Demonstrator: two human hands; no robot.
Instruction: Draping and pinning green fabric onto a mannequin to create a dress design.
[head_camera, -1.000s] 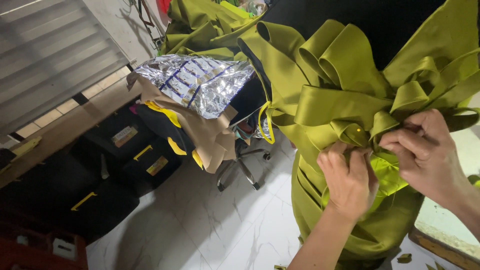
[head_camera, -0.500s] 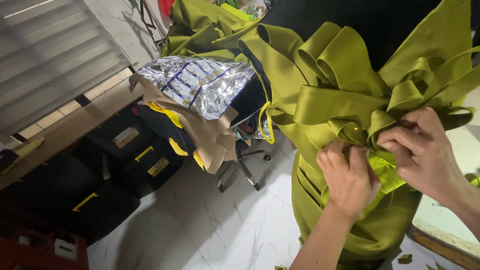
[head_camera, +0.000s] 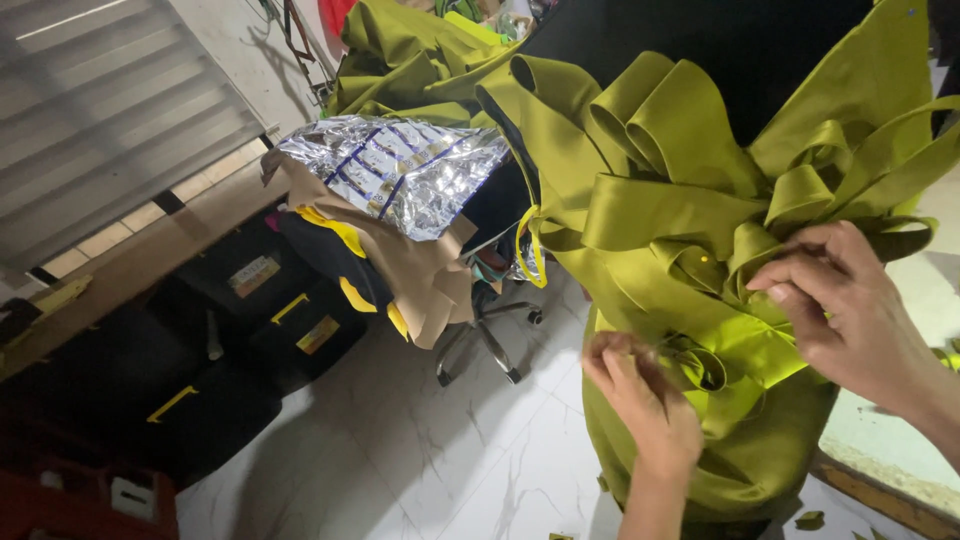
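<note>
An olive-green satin garment (head_camera: 700, 220) with big folded loops and a bow hangs in front of me, over something black. My right hand (head_camera: 845, 300) pinches a fold of the green fabric at the bow's centre. My left hand (head_camera: 640, 400) sits lower, its fingers curled against a small rolled loop of the same fabric (head_camera: 700, 365). A small yellow pin head (head_camera: 703, 259) shows in the fabric just above.
A swivel chair (head_camera: 480, 330) piled with brown paper and a silver foil sheet (head_camera: 400, 175) stands to the left on the white marble floor (head_camera: 400, 450). Black cases with yellow latches (head_camera: 250, 320) line the left wall. More green cloth (head_camera: 400, 60) lies behind.
My left hand has dropped lower and away from the bow's centre. My right hand has kept its hold near the knot.
</note>
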